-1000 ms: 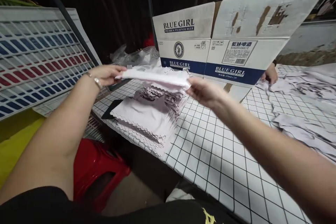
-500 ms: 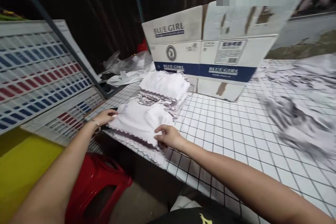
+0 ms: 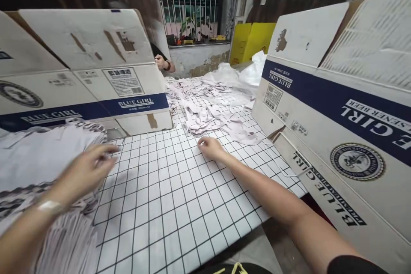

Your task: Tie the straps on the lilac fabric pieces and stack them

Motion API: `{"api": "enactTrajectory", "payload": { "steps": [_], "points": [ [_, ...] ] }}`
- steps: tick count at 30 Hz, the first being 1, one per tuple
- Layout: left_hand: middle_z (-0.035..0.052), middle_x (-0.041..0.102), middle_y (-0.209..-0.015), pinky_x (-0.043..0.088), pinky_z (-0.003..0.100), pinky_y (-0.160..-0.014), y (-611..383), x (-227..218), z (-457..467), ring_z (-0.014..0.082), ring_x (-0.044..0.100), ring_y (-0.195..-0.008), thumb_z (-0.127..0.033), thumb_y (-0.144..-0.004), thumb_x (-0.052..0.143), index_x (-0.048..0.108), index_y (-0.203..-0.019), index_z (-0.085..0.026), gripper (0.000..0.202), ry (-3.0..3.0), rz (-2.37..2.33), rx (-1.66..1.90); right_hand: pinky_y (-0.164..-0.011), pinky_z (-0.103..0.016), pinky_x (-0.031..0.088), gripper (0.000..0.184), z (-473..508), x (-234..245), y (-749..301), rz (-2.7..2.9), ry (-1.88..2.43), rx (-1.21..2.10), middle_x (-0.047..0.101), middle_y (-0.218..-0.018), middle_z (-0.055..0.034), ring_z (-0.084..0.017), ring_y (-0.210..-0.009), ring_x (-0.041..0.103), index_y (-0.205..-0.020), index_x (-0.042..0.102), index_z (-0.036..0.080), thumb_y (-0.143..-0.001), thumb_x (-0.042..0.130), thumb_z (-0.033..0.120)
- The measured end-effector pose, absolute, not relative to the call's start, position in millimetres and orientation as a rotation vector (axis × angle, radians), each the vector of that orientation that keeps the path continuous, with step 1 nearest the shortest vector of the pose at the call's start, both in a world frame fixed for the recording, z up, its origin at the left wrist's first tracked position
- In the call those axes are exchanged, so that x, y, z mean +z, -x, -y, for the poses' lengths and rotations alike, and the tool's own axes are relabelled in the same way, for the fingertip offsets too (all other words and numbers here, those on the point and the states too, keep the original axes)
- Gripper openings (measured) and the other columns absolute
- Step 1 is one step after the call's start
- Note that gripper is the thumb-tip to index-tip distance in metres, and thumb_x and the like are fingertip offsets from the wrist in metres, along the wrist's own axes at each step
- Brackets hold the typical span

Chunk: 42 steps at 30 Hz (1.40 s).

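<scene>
My left hand (image 3: pixel 84 170) hovers at the right edge of a stack of white zigzag-edged cloths (image 3: pixel 35 158) at the left; its fingers are spread, somewhat blurred, and hold nothing. My right hand (image 3: pixel 210 147) reaches forward over the white grid-patterned table (image 3: pixel 167 205), fingers loosely curled and empty. It is close to a loose heap of pale cloth pieces (image 3: pixel 212 107) spread across the middle and far side of the table.
A white and blue "Blue Girl" carton (image 3: pixel 83 72) stands at the back left; another carton (image 3: pixel 346 124) lies along the right. Another person's hand (image 3: pixel 160 62) shows behind the left carton. A yellow box (image 3: pixel 250 40) and a barred window are at the back.
The view has swung right from the cloth stacks to the loose heap. Both hands let go of the stack; my right hand moved across the table toward the heap.
</scene>
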<state>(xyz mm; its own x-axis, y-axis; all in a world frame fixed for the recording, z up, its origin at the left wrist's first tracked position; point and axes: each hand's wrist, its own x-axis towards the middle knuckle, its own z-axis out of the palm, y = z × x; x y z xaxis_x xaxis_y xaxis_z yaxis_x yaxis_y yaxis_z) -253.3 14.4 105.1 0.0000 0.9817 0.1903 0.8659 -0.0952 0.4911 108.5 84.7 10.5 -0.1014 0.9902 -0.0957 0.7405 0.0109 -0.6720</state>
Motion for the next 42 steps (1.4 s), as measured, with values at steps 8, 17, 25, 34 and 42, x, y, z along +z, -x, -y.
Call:
{"api": "enactTrajectory", "payload": {
  "steps": [8, 17, 25, 34, 42],
  "points": [
    [0.0190, 0.045, -0.139, 0.036, 0.045, -0.104, 20.8, 25.7, -201.1, 0.0370, 0.041, -0.129, -0.045, -0.065, 0.075, 0.054, -0.130, -0.014, 0.075, -2.144, -1.657, 0.581, -0.099, -0.034, 0.035, 0.057, -189.4, 3.8, -200.7, 1.856, 1.880, 0.508, 0.053, -0.133, -0.0119, -0.028, -0.124, 0.045, -0.128, 0.057, 0.021, -0.075, 0.072, 0.037],
    [0.0090, 0.066, -0.095, 0.045, 0.031, -0.085, -32.0, -15.2, -170.7, 0.0209, 0.060, -0.094, -0.010, -0.076, 0.056, 0.071, -0.083, -0.015, 0.017, -2.244, -1.361, 0.525, -0.072, -0.026, 0.044, 0.030, -225.5, 6.8, -258.6, 1.921, 1.813, 0.659, 0.070, -0.092, -0.0045, -0.018, -0.083, 0.062, -0.096, 0.070, 0.020, -0.079, 0.067, 0.045],
    [0.0078, 0.065, -0.089, 0.046, 0.030, -0.081, -20.4, -8.8, -140.5, 0.0209, 0.059, -0.088, -0.009, -0.070, 0.054, 0.072, -0.084, -0.016, 0.024, -2.304, -1.180, 0.443, -0.077, -0.025, 0.043, 0.031, -260.5, 15.0, -155.8, 1.969, 1.653, 0.568, 0.069, -0.106, -0.0075, -0.019, -0.094, 0.062, -0.104, 0.067, 0.019, -0.082, 0.065, 0.042],
    [0.0035, 0.065, -0.080, 0.044, 0.029, -0.070, 11.1, 10.1, -143.2, 0.0173, 0.056, -0.073, -0.033, -0.072, 0.069, 0.073, -0.088, -0.016, 0.023, -1.748, -1.115, 0.453, -0.060, -0.026, 0.039, 0.012, -252.4, 3.8, -114.7, 2.067, 1.684, 0.795, 0.064, -0.070, -0.0065, -0.020, -0.072, 0.061, -0.063, 0.057, 0.016, -0.061, 0.069, 0.016],
    [0.0032, 0.059, -0.082, 0.041, 0.023, -0.061, 14.0, -9.9, -196.4, 0.0135, 0.055, -0.074, -0.043, -0.079, 0.066, 0.056, -0.089, -0.017, 0.030, -1.004, -1.366, 1.104, -0.049, -0.020, 0.035, 0.011, -188.8, 27.2, -182.7, 1.939, 1.249, 1.381, 0.048, -0.057, 0.0050, -0.010, -0.053, 0.047, -0.069, 0.048, 0.018, -0.068, 0.058, 0.025]
  ]
}}
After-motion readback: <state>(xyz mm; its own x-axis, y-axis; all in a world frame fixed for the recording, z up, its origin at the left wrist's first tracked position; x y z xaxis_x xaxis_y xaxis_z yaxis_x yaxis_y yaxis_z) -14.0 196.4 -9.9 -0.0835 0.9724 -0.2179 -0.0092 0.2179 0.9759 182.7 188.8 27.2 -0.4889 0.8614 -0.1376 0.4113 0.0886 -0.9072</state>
